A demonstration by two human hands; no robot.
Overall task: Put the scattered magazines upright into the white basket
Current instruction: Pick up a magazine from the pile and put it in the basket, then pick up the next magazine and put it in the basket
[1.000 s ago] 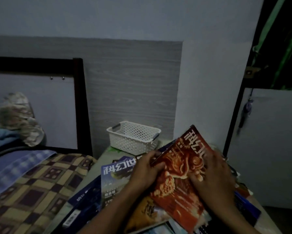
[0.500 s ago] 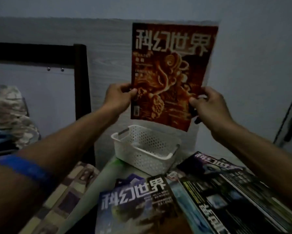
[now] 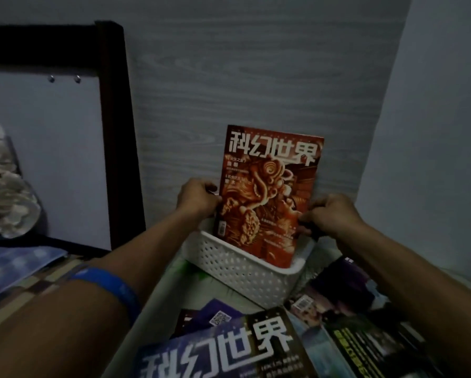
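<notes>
A red magazine (image 3: 267,186) with a dragon cover stands upright, its lower edge inside the white perforated basket (image 3: 237,268) on the small table against the wall. My left hand (image 3: 197,199) grips the magazine's left edge and my right hand (image 3: 330,214) grips its right edge, both just above the basket's rim. Several more magazines lie flat in front of the basket, among them a blue one (image 3: 223,347) and a dark one (image 3: 370,339).
A dark bed frame post (image 3: 119,132) stands left of the table, with a checked blanket (image 3: 24,285) below it. The grey wood-grain wall panel (image 3: 256,77) is directly behind the basket. A blue band (image 3: 111,290) circles my left forearm.
The red magazine came up off the pile, was held high in front of the wall, and has now come down into the basket with both hands still holding it.
</notes>
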